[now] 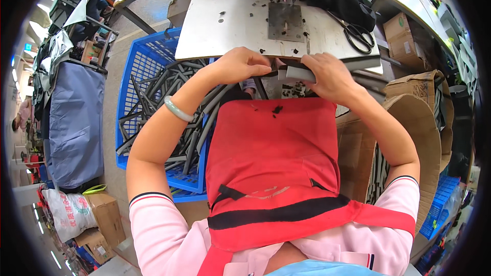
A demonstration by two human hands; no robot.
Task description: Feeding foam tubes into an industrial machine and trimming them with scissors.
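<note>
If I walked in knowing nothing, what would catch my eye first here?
Probably the bright red apron filling the middle. Just above it, the left hand and right hand hold a grey strip at the edge of the white table. On the left, a blue crate holds many similar strips.

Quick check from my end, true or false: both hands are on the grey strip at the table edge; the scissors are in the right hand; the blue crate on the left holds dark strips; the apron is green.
1. Both the left hand and the right hand are on the grey strip at the edge of the work table: true.
2. Scissors in the right hand: false; the black scissors lie on the table.
3. The blue crate holds dark strips: true.
4. Green apron: false; the apron is red.
</note>
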